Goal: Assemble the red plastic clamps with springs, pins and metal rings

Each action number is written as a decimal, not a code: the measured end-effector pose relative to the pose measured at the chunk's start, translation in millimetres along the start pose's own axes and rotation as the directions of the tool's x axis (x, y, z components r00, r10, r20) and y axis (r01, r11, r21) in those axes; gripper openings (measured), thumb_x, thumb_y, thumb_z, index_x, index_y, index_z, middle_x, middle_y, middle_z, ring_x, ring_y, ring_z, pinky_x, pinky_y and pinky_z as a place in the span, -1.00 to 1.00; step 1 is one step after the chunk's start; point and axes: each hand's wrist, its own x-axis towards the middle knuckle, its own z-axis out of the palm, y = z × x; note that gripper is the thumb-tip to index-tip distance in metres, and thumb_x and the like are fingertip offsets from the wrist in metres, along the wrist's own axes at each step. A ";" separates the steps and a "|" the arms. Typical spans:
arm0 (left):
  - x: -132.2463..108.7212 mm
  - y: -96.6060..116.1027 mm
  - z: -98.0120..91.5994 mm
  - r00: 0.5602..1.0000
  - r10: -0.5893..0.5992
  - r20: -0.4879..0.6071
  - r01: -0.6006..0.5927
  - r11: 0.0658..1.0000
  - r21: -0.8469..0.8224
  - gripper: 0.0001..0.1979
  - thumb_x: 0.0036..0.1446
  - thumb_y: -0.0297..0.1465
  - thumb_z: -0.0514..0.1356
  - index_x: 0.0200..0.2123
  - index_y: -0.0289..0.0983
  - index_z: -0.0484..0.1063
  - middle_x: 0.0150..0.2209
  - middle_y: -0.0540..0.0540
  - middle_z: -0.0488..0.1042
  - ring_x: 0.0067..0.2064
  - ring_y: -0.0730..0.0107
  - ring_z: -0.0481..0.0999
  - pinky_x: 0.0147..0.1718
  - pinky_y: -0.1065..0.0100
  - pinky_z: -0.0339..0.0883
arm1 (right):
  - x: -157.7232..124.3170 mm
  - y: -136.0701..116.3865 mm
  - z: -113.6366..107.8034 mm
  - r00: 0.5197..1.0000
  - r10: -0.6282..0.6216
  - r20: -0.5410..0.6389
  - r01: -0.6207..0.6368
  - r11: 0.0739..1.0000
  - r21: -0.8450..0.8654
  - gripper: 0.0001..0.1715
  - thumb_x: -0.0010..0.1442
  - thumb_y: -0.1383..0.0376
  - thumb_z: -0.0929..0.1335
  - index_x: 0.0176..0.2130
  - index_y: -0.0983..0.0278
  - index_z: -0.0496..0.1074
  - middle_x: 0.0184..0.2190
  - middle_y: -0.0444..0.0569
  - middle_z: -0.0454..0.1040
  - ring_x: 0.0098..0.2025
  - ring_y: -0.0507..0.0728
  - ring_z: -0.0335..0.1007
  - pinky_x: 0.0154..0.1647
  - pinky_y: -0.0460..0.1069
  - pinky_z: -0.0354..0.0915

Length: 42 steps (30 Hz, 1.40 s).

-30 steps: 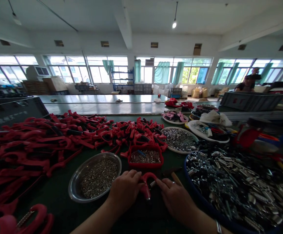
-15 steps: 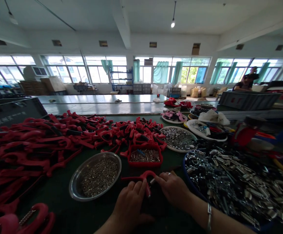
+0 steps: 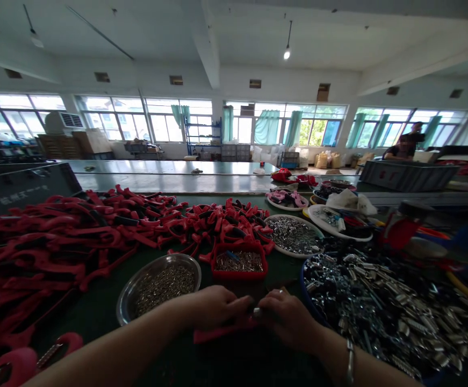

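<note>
- The long green-topped table (image 3: 92, 309) carries everything, with each kind of part spread out so both hands can seemingly reach it.
- A heap of red-coated handles (image 3: 56, 242) fills the left side, loose and easy to draw from.
- A blue basin (image 3: 303, 285) of mixed metal fittings crowds the right.
- A steel dish (image 3: 126, 301) of tiny metal pieces and a red tray (image 3: 238, 278) sit just beyond the hands.
- The left hand (image 3: 217, 307) holds a red handle (image 3: 217, 336) low over the table, fingers curled closely around it.
- The right hand (image 3: 288, 318) pinches a silver fitting (image 3: 257, 312) at the handle, fingers narrowly closed, apparently to steady the join.
</note>
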 end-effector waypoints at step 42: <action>11.7 -41.5 61.9 0.803 -0.298 -0.515 0.258 0.954 -0.150 -0.23 0.02 0.02 -0.03 0.17 -0.39 0.13 0.19 -0.25 0.14 0.18 0.13 0.15 0.12 0.26 0.00 | 40.8 -6.2 11.6 0.952 0.297 0.077 -0.305 0.944 0.126 -0.79 0.11 0.19 0.30 -0.32 0.19 0.50 -0.49 -0.13 0.53 -0.46 0.06 0.39 -0.49 -0.11 0.16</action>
